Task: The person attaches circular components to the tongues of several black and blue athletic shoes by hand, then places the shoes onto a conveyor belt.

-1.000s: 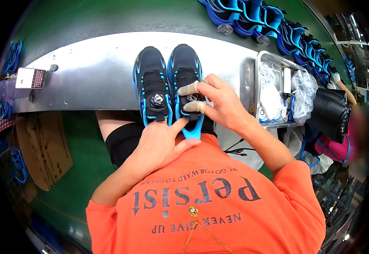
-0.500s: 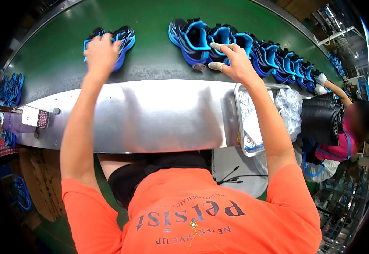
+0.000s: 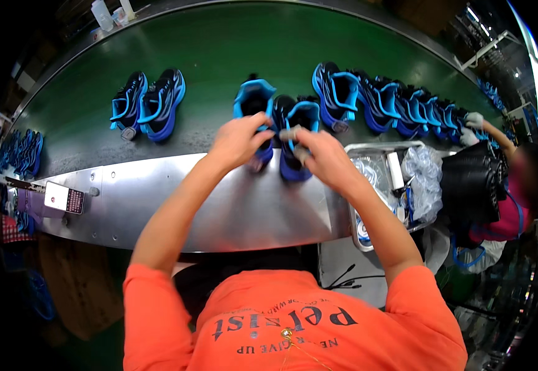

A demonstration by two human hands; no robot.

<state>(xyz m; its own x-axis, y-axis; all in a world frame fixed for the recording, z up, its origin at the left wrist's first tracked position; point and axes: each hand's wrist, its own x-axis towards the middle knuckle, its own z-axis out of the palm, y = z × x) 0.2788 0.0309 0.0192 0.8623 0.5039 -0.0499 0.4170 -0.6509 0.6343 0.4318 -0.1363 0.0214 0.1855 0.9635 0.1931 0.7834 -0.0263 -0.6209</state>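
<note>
Two black and blue sneakers stand side by side in front of me at the edge of the green surface, heels toward me. My left hand (image 3: pixel 242 140) has its fingers curled at the heel of the left sneaker (image 3: pixel 253 97), which is slightly blurred. The fingers of my right hand (image 3: pixel 323 156), with pale covers on some fingertips, close on the heel of the right sneaker (image 3: pixel 297 170). Parts of both heels are hidden behind my fingers. Farther left, another pair of sneakers (image 3: pixel 162 111) stands untouched by my hands.
A row of like sneakers (image 3: pixel 337 93) runs off right along the green surface (image 3: pixel 219 43). Nearer me lies a metal ledge (image 3: pixel 157 198), with a metal tray (image 3: pixel 361 242) and clear plastic bag (image 3: pixel 420 179) at right. Beyond sits a co-worker (image 3: pixel 497 216). A small white box (image 3: pixel 63 198) is at left.
My left hand has let go of the left pair and come right to the sneakers in front of me. My right hand has moved slightly left and nearer, with two sneakers now apart from the row.
</note>
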